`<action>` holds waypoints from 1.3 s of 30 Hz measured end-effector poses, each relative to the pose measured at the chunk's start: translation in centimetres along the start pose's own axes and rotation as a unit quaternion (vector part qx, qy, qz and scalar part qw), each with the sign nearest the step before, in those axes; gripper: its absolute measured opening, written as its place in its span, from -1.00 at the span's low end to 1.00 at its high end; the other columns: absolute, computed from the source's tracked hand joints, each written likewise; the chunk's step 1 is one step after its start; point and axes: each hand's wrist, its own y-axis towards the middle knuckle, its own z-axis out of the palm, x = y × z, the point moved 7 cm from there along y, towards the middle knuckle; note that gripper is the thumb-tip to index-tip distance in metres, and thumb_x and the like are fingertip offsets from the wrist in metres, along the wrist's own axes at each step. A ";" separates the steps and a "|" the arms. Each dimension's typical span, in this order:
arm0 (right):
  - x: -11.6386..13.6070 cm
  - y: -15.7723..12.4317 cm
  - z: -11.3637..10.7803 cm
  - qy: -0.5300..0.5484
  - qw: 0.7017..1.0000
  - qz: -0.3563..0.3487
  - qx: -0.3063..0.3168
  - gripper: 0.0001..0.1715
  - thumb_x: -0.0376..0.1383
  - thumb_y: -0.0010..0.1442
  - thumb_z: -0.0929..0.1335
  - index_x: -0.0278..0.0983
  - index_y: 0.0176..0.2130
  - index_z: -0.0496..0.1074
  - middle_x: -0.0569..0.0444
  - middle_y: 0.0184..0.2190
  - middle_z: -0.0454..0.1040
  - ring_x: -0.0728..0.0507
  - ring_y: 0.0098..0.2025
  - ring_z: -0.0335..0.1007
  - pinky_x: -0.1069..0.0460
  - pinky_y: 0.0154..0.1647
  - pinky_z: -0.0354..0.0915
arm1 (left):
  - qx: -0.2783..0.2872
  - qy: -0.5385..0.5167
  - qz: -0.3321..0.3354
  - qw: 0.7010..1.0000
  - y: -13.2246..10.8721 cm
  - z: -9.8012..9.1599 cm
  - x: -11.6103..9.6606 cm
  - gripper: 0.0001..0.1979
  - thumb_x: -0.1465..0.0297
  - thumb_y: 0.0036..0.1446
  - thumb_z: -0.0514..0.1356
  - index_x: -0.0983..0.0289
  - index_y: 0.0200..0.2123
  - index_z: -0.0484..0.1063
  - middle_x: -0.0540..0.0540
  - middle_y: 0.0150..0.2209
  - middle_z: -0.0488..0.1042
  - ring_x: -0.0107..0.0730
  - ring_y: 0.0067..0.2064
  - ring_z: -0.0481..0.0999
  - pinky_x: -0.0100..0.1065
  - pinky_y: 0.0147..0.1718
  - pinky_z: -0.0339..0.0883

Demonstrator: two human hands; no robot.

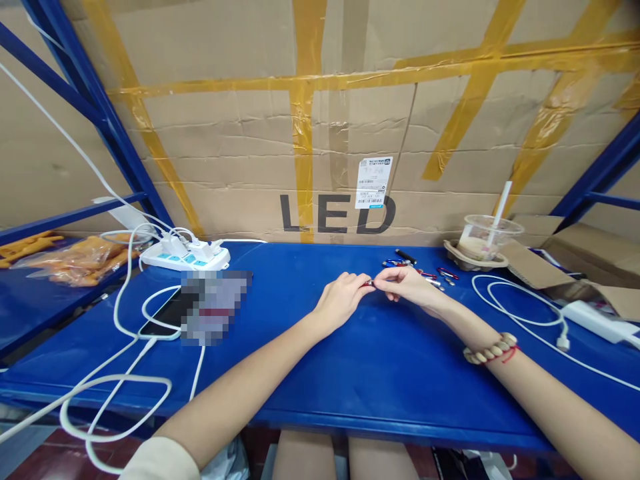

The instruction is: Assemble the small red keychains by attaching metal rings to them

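Near the middle of the blue table, my left hand (343, 299) is closed on a small red item (369, 283) with a shiny metal part. My right hand (404, 285) meets it from the right, fingertips pinched at the item's end; what they grip there is too small to make out. Behind and beside my right hand lie several small items in blue, red, black and silver, among them a black one (405, 256) and a red one (447, 273). My right hand partly covers this group.
A white power strip (185, 256), a phone (165, 313) and looping white cables are on the left. At the right stand a plastic cup (483, 240) with a straw, a white adapter (595, 320) and an open carton (595, 267). A large cardboard sheet (225, 153) rises behind.
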 end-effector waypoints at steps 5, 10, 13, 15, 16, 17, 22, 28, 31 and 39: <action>-0.4 -0.1 0.1 -0.015 0.999 0.030 0.020 -0.62 -0.11 -0.19 0.46 -0.35 -0.47 0.37 0.20 -0.67 0.27 0.10 -0.62 0.16 0.21 -0.65 0.09 | -0.004 -0.030 0.030 0.999 -0.1 -0.2 -0.4 -0.81 0.31 0.26 -0.06 0.19 -0.14 0.28 -0.05 -0.18 0.43 -0.40 -0.22 0.35 -0.42 -0.23 0.26; 0.1 -0.2 0.2 0.016 1.000 0.000 -0.014 -0.58 -0.09 -0.21 0.47 -0.33 -0.46 0.32 0.22 -0.63 0.28 0.11 -0.63 0.15 0.20 -0.65 0.11 | -0.018 -0.025 0.010 0.999 0.0 -0.2 -0.1 -0.77 0.33 0.27 -0.09 0.19 -0.11 0.29 -0.01 -0.19 0.43 -0.36 -0.20 0.36 -0.37 -0.19 0.26; 0.6 -0.1 0.0 0.024 0.997 -0.041 -0.054 -0.56 -0.09 -0.22 0.47 -0.33 -0.42 0.35 0.21 -0.65 0.29 0.10 -0.64 0.16 0.19 -0.65 0.12 | -0.015 -0.030 -0.017 0.999 0.0 -0.1 0.2 -0.75 0.32 0.28 -0.12 0.19 -0.12 0.31 0.01 -0.21 0.43 -0.34 -0.18 0.36 -0.36 -0.20 0.26; 0.8 0.0 -0.1 0.012 0.995 -0.069 -0.064 -0.56 -0.08 -0.19 0.46 -0.34 -0.39 0.40 0.16 -0.62 0.33 0.09 -0.64 0.18 0.17 -0.66 0.13 | -0.015 -0.034 -0.025 0.999 0.0 -0.1 0.2 -0.75 0.33 0.28 -0.13 0.19 -0.14 0.31 0.01 -0.21 0.43 -0.35 -0.19 0.37 -0.37 -0.22 0.26; 1.0 0.0 -0.2 0.006 0.994 -0.083 -0.064 -0.56 -0.07 -0.18 0.46 -0.34 -0.38 0.42 0.12 -0.57 0.37 0.08 -0.63 0.19 0.16 -0.66 0.15 | -0.014 -0.036 -0.026 0.999 0.0 -0.1 0.2 -0.75 0.33 0.28 -0.13 0.19 -0.14 0.31 0.00 -0.21 0.43 -0.36 -0.19 0.37 -0.38 -0.22 0.26; 1.1 0.0 -0.3 0.002 0.993 -0.096 -0.063 -0.57 -0.07 -0.17 0.45 -0.34 -0.37 0.44 0.08 -0.50 0.41 0.08 -0.62 0.21 0.15 -0.66 0.16 | -0.013 -0.038 -0.028 0.999 -0.1 -0.1 0.2 -0.75 0.33 0.28 -0.13 0.19 -0.14 0.30 0.00 -0.21 0.43 -0.37 -0.19 0.37 -0.38 -0.23 0.26; 1.3 0.0 -0.4 -0.010 0.990 -0.135 -0.032 -0.62 -0.11 -0.13 0.44 -0.31 -0.33 0.49 0.01 -0.28 0.43 0.10 -0.62 0.24 0.14 -0.65 0.22 | -0.009 -0.051 -0.031 0.998 -0.2 0.0 0.4 -0.75 0.32 0.29 -0.16 0.19 -0.17 0.29 -0.02 -0.22 0.42 -0.39 -0.19 0.37 -0.40 -0.24 0.25; 1.4 0.0 -0.5 -0.022 0.988 -0.149 -0.028 -0.63 -0.09 -0.13 0.44 -0.30 -0.35 0.52 0.01 -0.32 0.44 0.10 -0.63 0.23 0.13 -0.67 0.21 | -0.001 -0.070 -0.013 0.997 -0.1 0.0 0.3 -0.79 0.32 0.28 -0.13 0.18 -0.17 0.25 -0.04 -0.20 0.41 -0.38 -0.19 0.36 -0.39 -0.25 0.25; 1.3 0.1 -0.7 -0.010 0.988 -0.150 -0.042 -0.64 -0.09 -0.14 0.44 -0.31 -0.39 0.53 0.01 -0.36 0.44 0.09 -0.64 0.22 0.13 -0.69 0.20 | 0.015 -0.099 -0.010 0.995 -0.2 0.2 0.3 -0.80 0.35 0.28 -0.14 0.19 -0.12 0.21 -0.01 -0.18 0.39 -0.38 -0.16 0.36 -0.37 -0.20 0.25; 1.5 -0.2 -0.3 0.034 0.986 -0.153 -0.049 -0.74 -0.15 -0.21 0.48 -0.31 -0.55 0.51 0.03 -0.41 0.43 0.09 -0.68 0.23 0.13 -0.74 0.18 | 0.031 -0.142 -0.014 0.989 -0.4 0.4 0.6 -0.85 0.38 0.27 -0.11 0.21 -0.17 0.20 0.04 -0.17 0.38 -0.35 -0.12 0.38 -0.36 -0.20 0.27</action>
